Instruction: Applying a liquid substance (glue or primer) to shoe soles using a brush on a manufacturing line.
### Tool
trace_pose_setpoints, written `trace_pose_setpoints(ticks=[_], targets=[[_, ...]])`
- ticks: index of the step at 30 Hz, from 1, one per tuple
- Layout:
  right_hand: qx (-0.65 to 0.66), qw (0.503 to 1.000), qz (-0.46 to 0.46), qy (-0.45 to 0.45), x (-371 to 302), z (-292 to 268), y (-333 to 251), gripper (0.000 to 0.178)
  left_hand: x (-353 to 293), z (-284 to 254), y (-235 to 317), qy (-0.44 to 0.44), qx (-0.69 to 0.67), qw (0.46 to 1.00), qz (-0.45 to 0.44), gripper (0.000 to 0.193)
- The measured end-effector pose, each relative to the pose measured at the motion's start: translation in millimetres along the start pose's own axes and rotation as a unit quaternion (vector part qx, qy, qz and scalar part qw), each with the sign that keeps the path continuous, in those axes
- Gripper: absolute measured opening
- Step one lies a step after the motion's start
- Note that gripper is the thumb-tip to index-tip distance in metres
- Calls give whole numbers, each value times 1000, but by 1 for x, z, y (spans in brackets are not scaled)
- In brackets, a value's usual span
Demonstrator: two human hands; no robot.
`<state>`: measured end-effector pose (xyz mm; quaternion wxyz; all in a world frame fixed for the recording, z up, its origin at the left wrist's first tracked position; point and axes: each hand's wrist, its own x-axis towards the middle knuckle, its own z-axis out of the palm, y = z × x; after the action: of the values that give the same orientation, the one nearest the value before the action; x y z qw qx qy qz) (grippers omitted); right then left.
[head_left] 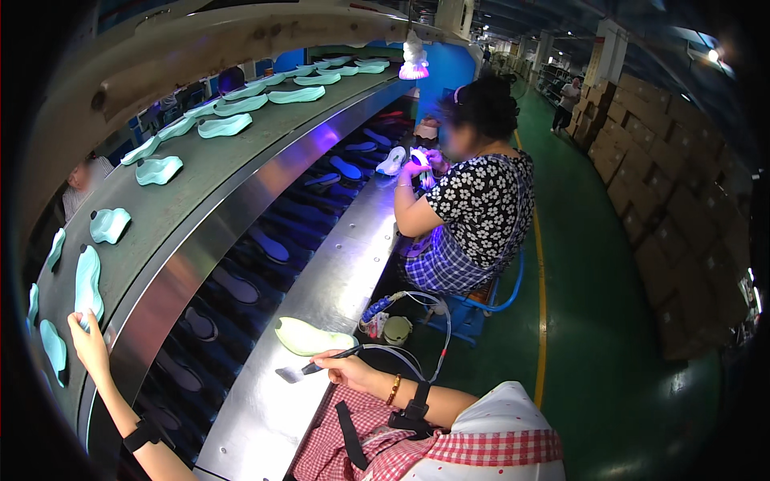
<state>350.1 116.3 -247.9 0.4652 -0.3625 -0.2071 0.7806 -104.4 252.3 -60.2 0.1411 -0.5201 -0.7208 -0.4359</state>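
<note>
My left hand (90, 345) reaches over the upper conveyor belt, with its fingers and thumb closed on the near end of a mint-green shoe sole (88, 280). A dark-handled brush (319, 364) is gripped in my right hand (349, 370), its flat bristles low over the metal ledge. A thin tube runs back from the brush handle. Just beyond the brush, a pale yellow-green shoe sole (309, 338) lies on the ledge (265, 401).
More mint soles (157, 170) lie along the upper belt (184, 192). Darker soles (233, 284) sit on a lower level under it. Ahead, a seated co-worker (481, 184) handles a shoe part. A small pot (397, 330) and tubes stand beside the ledge. Stacked cartons (666, 176) line the right.
</note>
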Motion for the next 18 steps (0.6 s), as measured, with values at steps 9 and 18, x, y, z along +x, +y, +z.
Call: trace_pose_setpoints(ticks=[9, 18], targets=[[-4, 1000, 6, -9, -2, 3, 0, 19, 3, -1, 0, -32, -81, 996, -31, 29], [17, 1000, 2, 0, -5, 7, -8, 19, 15, 15, -34, 8, -173, 985, -15, 35]])
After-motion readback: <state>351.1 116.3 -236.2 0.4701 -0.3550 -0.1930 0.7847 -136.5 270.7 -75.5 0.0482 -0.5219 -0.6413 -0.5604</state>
